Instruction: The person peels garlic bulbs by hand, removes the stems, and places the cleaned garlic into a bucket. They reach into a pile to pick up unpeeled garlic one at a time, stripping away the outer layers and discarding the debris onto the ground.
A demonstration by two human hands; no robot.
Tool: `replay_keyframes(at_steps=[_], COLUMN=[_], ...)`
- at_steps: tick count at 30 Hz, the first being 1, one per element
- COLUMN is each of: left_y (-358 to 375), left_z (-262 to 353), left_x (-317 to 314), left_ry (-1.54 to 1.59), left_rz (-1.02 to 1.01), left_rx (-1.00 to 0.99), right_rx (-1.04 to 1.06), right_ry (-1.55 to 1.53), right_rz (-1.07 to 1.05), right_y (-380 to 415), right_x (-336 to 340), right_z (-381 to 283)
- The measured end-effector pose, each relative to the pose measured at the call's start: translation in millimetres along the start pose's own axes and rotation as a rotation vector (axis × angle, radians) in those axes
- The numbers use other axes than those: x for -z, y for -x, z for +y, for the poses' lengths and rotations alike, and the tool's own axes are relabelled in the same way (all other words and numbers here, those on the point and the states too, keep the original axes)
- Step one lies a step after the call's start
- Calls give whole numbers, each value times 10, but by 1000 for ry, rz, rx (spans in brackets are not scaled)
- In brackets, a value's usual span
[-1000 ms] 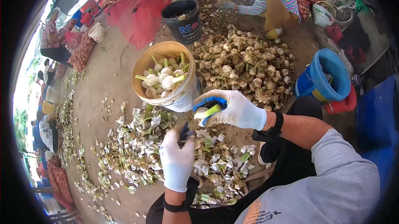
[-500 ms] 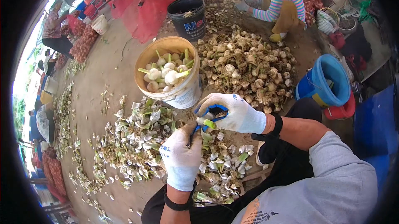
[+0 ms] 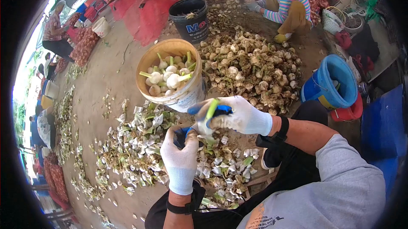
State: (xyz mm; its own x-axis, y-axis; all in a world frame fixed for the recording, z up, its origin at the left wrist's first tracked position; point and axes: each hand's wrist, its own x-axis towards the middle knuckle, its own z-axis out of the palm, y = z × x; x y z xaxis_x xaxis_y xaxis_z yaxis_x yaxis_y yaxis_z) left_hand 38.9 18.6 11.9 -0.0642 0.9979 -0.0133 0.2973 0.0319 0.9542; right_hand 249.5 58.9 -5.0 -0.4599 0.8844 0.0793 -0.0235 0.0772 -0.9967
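A garlic bulb (image 3: 205,130) with a short green stem is held between my two gloved hands, in front of the yellowish bucket (image 3: 191,97). My right hand (image 3: 240,114) is closed around it, the stem pointing up past the blue-coated fingers; the bulb is smeared by motion. My left hand (image 3: 182,154) has its thumb and fingers curled together against the bulb's left side. Peeled garlic bulbs with green stems (image 3: 173,80) fill much of the bucket. Beneath my hands lies a heap of garlic peelings (image 3: 140,144).
Unpeeled garlic (image 3: 255,67) is piled right of the bucket, with a black bucket (image 3: 189,20) behind. A blue bucket (image 3: 340,82) stands at right beside a red basin (image 3: 350,112). A person in a striped top (image 3: 291,1) crouches beyond the pile; another person (image 3: 57,33) is far left.
The garlic has turned so that its stem points upward instead of right. My left hand has shifted slightly left, and my right-hand fingers have moved around the bulb.
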Motion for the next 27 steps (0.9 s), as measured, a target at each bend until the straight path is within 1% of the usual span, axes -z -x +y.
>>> replay_keyframes(at_steps=[1,3,5,6,7,8,9,10,11,12,13,15,17,18,19,21,22,23,25,26,27], left_y=[-2,37,55,61,77,91,94,72,38,-17,-73,-196,-233,-254,-269,-225,-201,-143,-59,-34,-7], left_z=[10,20,-79,-65,-37,3,25,29,26,-22,-8,-62,-3,-20,-23,41,43,-50,-26,7,35], left_x=[-10,-31,-43,-62,-69,-70,-75,-71,-43,24,97,190,352,434,468,464,405,348,275,227,202], left_ry=[25,26,-102,-138,-137,-188,-239,-108,22,89,130,423,563,481,404,117,-65,-119,-342,-269,-218], left_rz=[30,52,50,48,47,47,47,54,60,82,105,184,215,187,157,89,83,43,-51,-93,-129], left_rx=[24,10,-120,-185,-186,-185,-184,-94,-4,32,114,160,177,176,175,182,123,1,-195,-113,-105], right_rx=[3,-12,-19,-79,-139,-139,-198,-257,-256,-168,-80,-76,-25,-52,-54,-14,-25,-28,-68,-81,-84], right_ry=[-2,-2,-1,9,20,21,-52,-126,-126,-201,-276,-309,-239,-301,-293,-285,-275,-269,-268,-241,-244], right_rz=[6,75,109,133,156,157,146,135,137,122,105,77,18,30,31,60,75,68,67,68,62], right_y=[-3,-15,-21,-17,-14,-16,-17,-12,-6,-6,-7,-11,-18,-21,-30,-41,-46,-44,-40,-18,-23], right_x=[-9,-36,-31,-23,-12,18,65,97,111,125,130,184,245,258,283,327,323,315,224,182,147], right_z=[-1,-6,-7,-5,-5,-9,-17,-19,15,74,96,95,140,158,182,233,249,258,190,137,111])
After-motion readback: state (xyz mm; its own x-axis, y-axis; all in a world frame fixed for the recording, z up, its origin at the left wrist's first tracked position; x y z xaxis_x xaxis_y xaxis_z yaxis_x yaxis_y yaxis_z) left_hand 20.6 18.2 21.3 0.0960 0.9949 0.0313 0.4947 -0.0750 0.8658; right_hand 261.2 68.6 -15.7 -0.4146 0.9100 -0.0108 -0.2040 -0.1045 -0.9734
